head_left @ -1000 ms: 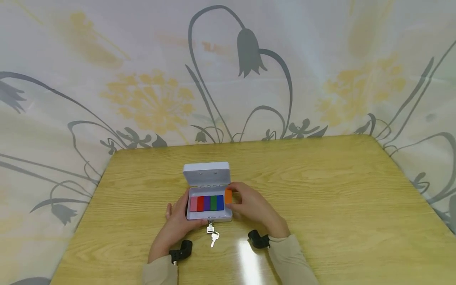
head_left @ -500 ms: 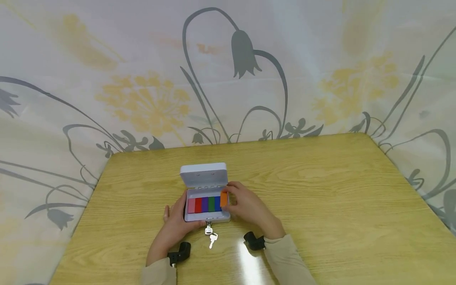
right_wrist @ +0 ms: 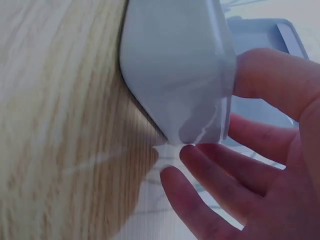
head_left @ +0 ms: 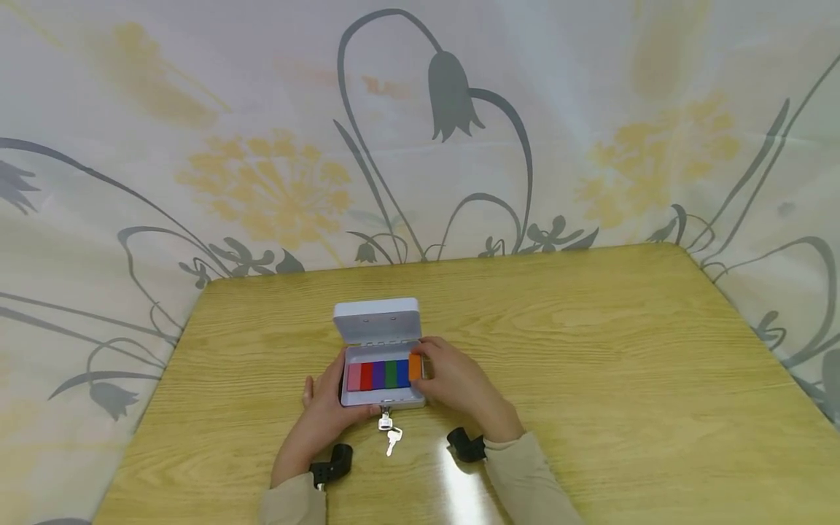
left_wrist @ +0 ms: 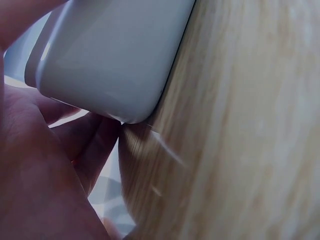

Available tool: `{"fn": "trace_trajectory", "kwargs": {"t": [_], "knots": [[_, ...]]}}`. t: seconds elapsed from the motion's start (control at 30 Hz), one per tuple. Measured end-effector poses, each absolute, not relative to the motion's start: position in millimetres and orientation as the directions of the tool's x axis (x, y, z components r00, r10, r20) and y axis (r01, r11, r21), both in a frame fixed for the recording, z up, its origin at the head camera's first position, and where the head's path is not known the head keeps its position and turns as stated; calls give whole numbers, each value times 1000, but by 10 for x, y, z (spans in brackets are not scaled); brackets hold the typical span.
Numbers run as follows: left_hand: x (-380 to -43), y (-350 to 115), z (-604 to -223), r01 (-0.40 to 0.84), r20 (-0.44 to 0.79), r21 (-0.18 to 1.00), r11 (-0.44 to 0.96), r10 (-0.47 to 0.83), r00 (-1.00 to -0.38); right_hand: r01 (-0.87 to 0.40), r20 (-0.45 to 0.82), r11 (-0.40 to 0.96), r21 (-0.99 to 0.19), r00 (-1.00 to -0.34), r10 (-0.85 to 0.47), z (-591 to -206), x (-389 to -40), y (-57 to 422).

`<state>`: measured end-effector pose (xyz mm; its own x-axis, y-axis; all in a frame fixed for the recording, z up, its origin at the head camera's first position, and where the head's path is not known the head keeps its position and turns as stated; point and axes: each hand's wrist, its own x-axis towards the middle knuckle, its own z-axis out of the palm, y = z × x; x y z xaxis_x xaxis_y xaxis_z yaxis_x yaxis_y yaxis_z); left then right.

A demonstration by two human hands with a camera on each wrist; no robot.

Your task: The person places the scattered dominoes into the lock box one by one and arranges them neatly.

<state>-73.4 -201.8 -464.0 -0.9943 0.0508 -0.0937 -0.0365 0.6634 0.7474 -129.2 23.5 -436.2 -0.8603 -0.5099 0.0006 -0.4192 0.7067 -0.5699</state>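
Observation:
A small white metal cash box (head_left: 374,399) sits on the table with its lid (head_left: 377,312) raised. Inside lies a row of coloured blocks: pink (head_left: 354,377), red (head_left: 367,376), purple (head_left: 378,375), green (head_left: 391,374) and blue (head_left: 402,372). At the row's right end, my right hand (head_left: 462,379) pinches an orange block (head_left: 415,367) between thumb and fingers, over the box's right side. My left hand (head_left: 326,403) grips the box's left side, its thumb along the front. In the right wrist view the box wall (right_wrist: 175,70) hides the blocks.
Two keys (head_left: 394,439) hang from the lock at the front of the box and lie toward the table's near side. The wood-grain table (head_left: 590,350) spreads around, and a flower-printed cloth (head_left: 275,182) rises behind it.
The orange block in my right hand has moved left from the box's right edge to beside the blue block. My left hand keeps its grip on the box.

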Motion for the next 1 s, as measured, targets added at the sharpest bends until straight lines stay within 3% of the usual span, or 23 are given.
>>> {"fn": "trace_trajectory", "kwargs": {"t": [0.47, 1.0], "knots": [[-712, -2029, -4598, -36, -93, 751, 659, 51, -994, -440, 47, 787, -433, -882, -468, -4313, -1195, 129], [-724, -2013, -4586, -61, -126, 756, 652, 53, -991, -407, 48, 823, -396, -904, -424, -4371, -1143, 68]]}}
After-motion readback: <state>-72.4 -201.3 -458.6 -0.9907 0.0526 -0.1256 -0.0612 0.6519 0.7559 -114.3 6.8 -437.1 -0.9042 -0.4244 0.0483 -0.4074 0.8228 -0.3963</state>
